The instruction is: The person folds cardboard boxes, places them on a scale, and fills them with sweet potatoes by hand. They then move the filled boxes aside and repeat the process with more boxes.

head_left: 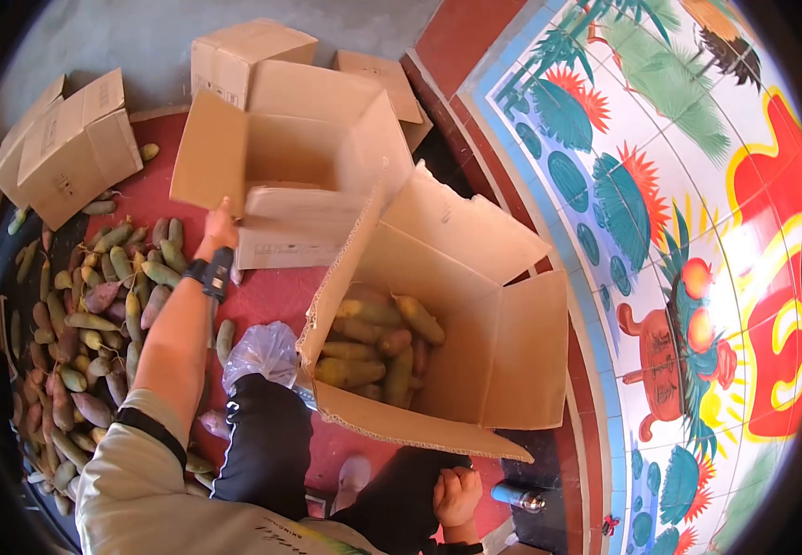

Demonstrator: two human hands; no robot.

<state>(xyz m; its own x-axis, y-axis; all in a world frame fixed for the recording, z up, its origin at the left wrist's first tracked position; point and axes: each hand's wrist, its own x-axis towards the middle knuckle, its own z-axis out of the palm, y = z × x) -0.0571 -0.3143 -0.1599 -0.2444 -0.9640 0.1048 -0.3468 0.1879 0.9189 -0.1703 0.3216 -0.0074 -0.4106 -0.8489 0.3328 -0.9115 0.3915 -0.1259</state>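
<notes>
My left hand (222,225) reaches forward, its fingers closed on the flap of an open cardboard box (295,227). That box's inside looks bare where it shows, and its edges are slightly blurred. Closer to me, a second cardboard box (438,407) stands with its flaps up. Several long green and yellowish radishes (350,373) lie in its bottom. My right hand (456,495) is curled into a fist by my right leg, with nothing visible in it.
A large heap of green and reddish radishes (91,321) covers the floor at left. More cardboard boxes (77,153) stand behind it and at the back. A clear plastic bag (260,354) lies by my left knee. A bottle (518,497) is near the painted tile wall (604,370).
</notes>
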